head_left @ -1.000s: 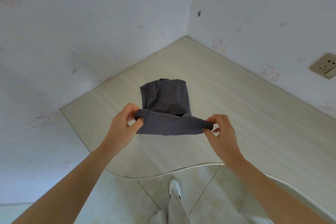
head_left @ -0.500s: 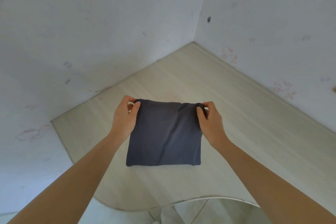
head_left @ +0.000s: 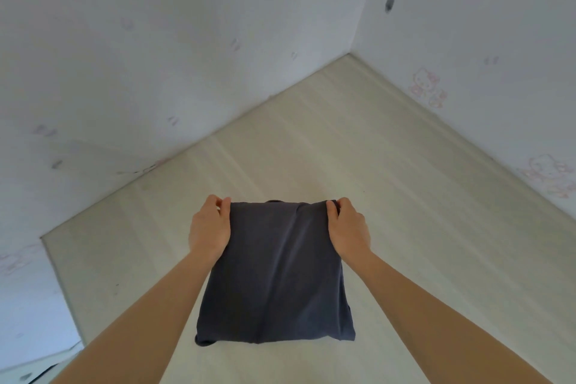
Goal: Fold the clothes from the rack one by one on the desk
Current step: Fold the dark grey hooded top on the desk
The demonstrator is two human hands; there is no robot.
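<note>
Head view: dark garment [head_left: 274,271] lies centre-low in frame on the desk [head_left: 405,196], folded into a compact rectangle. Left hand [head_left: 210,226] pinches its far left corner, right hand [head_left: 347,227] pinches the far right corner (hands apart, one per corner). Looks like this item is on its last fold or being squared up. Rack is out of frame, so I can't tell how many clothes remain.
</note>
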